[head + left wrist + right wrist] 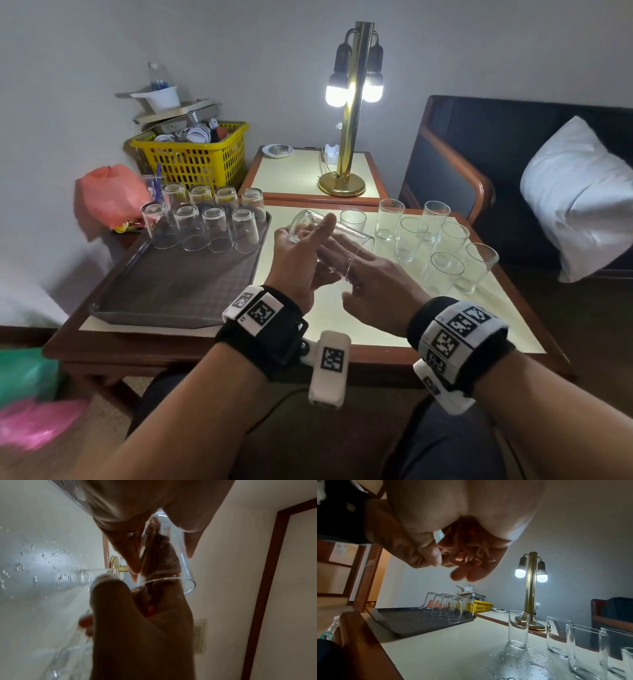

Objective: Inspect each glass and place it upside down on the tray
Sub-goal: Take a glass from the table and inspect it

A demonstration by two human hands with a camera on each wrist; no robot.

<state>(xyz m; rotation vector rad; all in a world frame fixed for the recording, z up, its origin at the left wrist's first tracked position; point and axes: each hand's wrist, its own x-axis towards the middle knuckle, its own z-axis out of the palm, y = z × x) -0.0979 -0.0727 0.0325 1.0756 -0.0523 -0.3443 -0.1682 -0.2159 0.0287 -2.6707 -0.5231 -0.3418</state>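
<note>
A clear glass [354,240] [184,566] is held tilted on its side above the cream table, between the tray and the standing glasses. My left hand [308,246] [161,561] grips its body between thumb and fingers. My right hand [366,281] [137,628] [467,573] meets it at the mouth, with fingers reaching inside the rim. The dark tray [164,294] [412,622] lies to the left. Along its far end stand several glasses upside down [191,226] [453,608]. Several upright glasses [442,246] [518,628] stand on the right.
Water drops [530,662] wet the table around the upright glasses. A lit brass lamp [349,137] stands on the side table behind. A yellow basket [195,157] and a red bag [109,195] sit beyond the tray. An armchair with a white pillow [575,198] is at right.
</note>
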